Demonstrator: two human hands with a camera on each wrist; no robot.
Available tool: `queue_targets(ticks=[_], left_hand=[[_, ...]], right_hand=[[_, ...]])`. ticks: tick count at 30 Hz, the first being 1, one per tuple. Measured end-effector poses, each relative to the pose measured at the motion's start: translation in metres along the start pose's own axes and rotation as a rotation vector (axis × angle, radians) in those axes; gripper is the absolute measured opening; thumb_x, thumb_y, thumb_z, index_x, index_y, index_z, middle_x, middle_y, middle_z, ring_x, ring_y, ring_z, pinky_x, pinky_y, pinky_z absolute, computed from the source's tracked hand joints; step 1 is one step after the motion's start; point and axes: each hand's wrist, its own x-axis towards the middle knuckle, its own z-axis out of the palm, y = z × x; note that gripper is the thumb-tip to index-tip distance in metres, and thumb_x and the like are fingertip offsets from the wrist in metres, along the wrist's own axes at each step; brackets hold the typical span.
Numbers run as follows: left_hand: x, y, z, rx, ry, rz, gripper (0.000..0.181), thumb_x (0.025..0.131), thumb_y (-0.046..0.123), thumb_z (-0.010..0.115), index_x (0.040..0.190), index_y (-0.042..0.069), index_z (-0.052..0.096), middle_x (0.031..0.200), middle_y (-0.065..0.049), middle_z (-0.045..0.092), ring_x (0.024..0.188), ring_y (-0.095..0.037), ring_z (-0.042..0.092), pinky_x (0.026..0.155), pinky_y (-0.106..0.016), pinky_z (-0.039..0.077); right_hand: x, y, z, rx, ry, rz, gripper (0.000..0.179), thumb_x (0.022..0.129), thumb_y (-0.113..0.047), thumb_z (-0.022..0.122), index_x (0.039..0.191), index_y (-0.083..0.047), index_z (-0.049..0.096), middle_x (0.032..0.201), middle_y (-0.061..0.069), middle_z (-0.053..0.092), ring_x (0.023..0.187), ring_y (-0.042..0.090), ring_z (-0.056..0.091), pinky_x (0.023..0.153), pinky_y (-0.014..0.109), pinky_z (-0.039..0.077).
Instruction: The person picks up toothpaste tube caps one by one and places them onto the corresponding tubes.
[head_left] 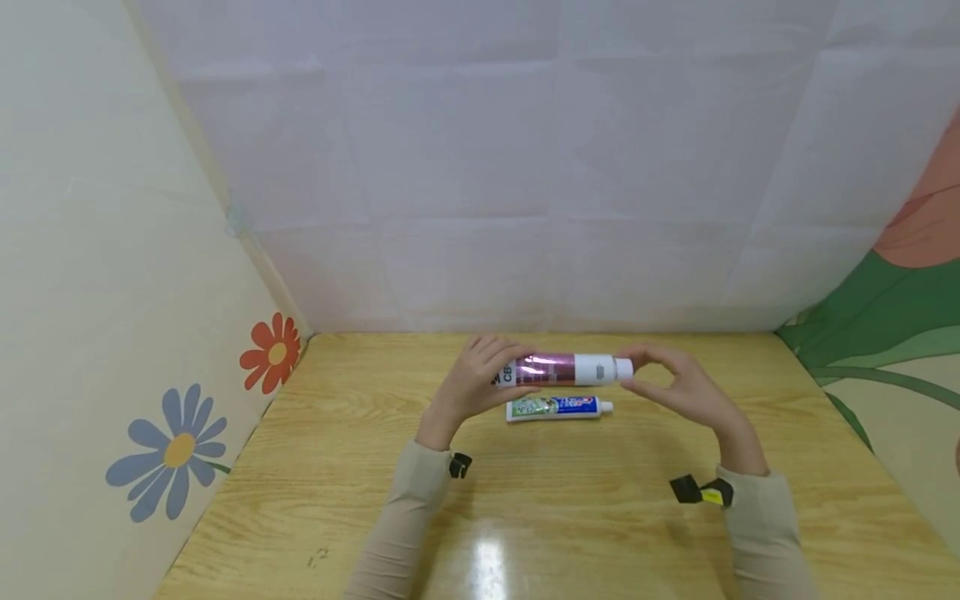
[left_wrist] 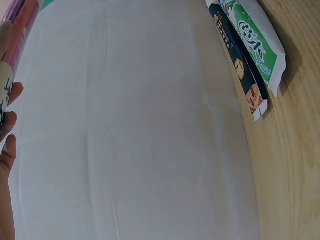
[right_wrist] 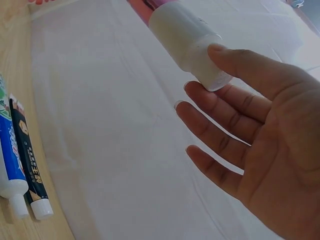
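A pink and white tube (head_left: pixel 551 369) is held level above the table, its white cap (head_left: pixel 624 369) pointing right. My left hand (head_left: pixel 472 379) grips the tube's far left end, thumb below and fingers over it. With thumb and index finger, my right hand (head_left: pixel 686 387) pinches the cap end. The right wrist view shows the thumb against the cap (right_wrist: pixel 212 75), while the other fingers spread loosely below. Under the held tube lies a green, blue and white toothpaste tube (head_left: pixel 558 408). Beside it in the wrist views is a black tube (right_wrist: pixel 30 160) with a white cap, hidden in the head view.
The wooden table (head_left: pixel 360 500) meets a white sheet (head_left: pixel 465 167) hung behind it. A wall with painted flowers (head_left: pixel 180 450) stands at the left, and painted green leaves (head_left: pixel 900 317) cover the right side. A black wrist strap (head_left: pixel 460 465) sits at my left cuff.
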Motion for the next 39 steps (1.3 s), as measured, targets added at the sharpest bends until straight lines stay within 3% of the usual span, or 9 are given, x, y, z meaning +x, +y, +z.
queue_targets(ticks=[10, 22, 39], left_hand=[[-0.0007, 0.0007, 0.0003, 0.010, 0.004, -0.003, 0.060, 0.065, 0.041, 0.080, 0.114, 0.011, 0.061, 0.102, 0.000, 0.065, 0.091, -0.013, 0.055, 0.083, -0.028, 0.043], [-0.0013, 0.0013, -0.0005, 0.019, -0.012, -0.014, 0.060, 0.066, 0.044, 0.079, 0.114, 0.013, 0.060, 0.102, 0.001, 0.065, 0.091, -0.013, 0.056, 0.083, -0.029, 0.043], [-0.0016, 0.0028, -0.0020, 0.037, -0.021, -0.013, 0.058, 0.069, 0.047, 0.076, 0.114, 0.013, 0.061, 0.100, 0.002, 0.065, 0.090, -0.012, 0.056, 0.082, -0.028, 0.043]], right_hand=[[0.0016, -0.0040, 0.0015, -0.051, -0.001, 0.010, 0.027, 0.083, -0.004, 0.067, 0.110, -0.007, 0.063, 0.097, 0.004, 0.066, 0.090, 0.010, 0.057, 0.092, 0.058, 0.037], [0.0012, -0.0018, 0.0011, -0.076, -0.021, 0.035, 0.019, 0.089, -0.020, 0.063, 0.106, -0.011, 0.065, 0.099, -0.001, 0.066, 0.093, 0.014, 0.058, 0.083, 0.043, 0.047], [0.0009, 0.0002, 0.0020, -0.094, -0.040, 0.049, 0.017, 0.095, -0.018, 0.053, 0.099, -0.010, 0.067, 0.089, -0.001, 0.068, 0.088, 0.017, 0.061, 0.078, 0.041, 0.049]])
